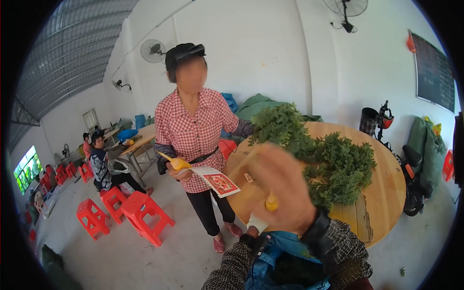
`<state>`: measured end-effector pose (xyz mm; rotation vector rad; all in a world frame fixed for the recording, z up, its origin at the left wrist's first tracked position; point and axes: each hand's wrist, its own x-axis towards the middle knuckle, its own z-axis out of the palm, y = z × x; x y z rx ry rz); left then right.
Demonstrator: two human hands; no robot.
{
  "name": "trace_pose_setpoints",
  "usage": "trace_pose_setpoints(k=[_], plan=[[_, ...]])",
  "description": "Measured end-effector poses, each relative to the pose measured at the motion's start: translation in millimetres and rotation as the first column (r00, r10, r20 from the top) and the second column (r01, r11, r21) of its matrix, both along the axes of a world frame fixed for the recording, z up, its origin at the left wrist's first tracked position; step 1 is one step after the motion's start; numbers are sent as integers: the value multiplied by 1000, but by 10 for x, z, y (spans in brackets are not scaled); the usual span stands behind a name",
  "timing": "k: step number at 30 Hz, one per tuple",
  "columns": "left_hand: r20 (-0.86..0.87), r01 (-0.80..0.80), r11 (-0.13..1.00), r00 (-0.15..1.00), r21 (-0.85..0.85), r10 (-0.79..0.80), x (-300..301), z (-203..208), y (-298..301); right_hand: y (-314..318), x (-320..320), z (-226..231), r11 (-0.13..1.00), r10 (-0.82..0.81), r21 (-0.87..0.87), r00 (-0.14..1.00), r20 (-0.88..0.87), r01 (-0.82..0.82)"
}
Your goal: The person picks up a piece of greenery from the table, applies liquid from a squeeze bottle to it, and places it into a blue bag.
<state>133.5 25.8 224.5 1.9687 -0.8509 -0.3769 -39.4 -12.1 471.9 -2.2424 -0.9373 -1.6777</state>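
My right hand (285,188) is raised in front of the round wooden table (391,193), smeared by motion, so its fingers do not read clearly. Below it, my left hand (257,223) looks white, perhaps gloved, and is mostly hidden behind the right. Between them shows a small yellow bottle (271,202); whether a hand holds it is unclear. Green artificial-looking leafy sprigs (338,166) lie heaped on the table beyond my right hand. Under my forearms is a blue bag (263,266) with a dark inside. A small tag-like piece (248,177) lies near my right fingers.
Across the table stands a co-worker (193,125), holding a yellow nozzle bottle (181,164) and a printed sheet (217,180), one arm at the leaves. Red stools (145,217) stand at left. A scooter (411,159) and green sacks (427,154) are at right.
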Motion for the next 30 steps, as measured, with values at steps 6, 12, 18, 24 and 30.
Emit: trace_pose_setpoints(k=[6,12,18,24,30], plan=[[-431,-110,901,898,-420,-91,144,-601,-330,284,-10,-263,992,68,-98,993,-93,-77],[-700,-405,631,636,-661,-325,237,-1252,-601,75,12,-326,993,52,118,981,-184,-30],[-684,-712,288,357,-640,-636,348,-1661,-819,-77,50,-525,992,1,118,949,-317,38],[-406,-872,80,142,-484,-903,613,-1596,-452,-109,58,-708,997,-71,-8,948,-311,72],[398,-896,108,-296,-430,-868,192,-708,-334,-159,21,-862,991,-130,-73,939,-320,112]])
